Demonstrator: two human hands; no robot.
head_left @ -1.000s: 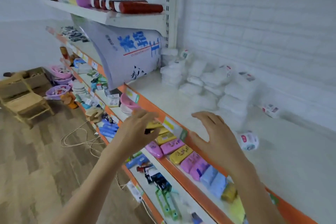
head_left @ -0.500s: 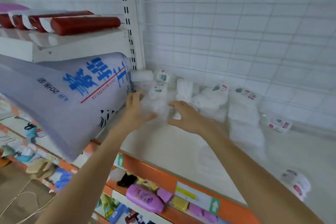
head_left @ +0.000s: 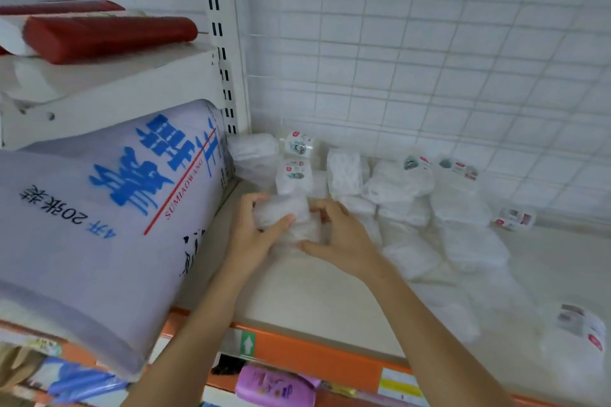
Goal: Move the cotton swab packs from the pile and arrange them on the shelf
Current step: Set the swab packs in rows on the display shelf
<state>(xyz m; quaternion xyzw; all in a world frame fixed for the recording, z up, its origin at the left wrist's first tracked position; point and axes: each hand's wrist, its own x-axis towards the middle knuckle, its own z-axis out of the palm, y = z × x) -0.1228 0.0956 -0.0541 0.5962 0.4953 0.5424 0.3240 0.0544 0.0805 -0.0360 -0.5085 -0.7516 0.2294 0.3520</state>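
Far left, a large pale bag (head_left: pixel 99 225) with blue print lies tilted under an upper shelf (head_left: pixel 109 89) carrying a dark red tube (head_left: pixel 109 38). Beside the bag, left hand (head_left: pixel 254 235) grips a clear cotton swab pack (head_left: pixel 284 213), fingers curled over its top, thumb pressed on its front. Right hand (head_left: pixel 340 238) holds the same pack from the other side, fingers bent around it, thumb low. Pack sits just above the white shelf (head_left: pixel 314 294), near the back corner. Behind and to the right, a pile of swab packs (head_left: pixel 403 195) against the wire grid back (head_left: pixel 429 43), some stacked, some toppled. Orange shelf edge (head_left: pixel 314 360) in front; purple packet (head_left: pixel 276 388) below.
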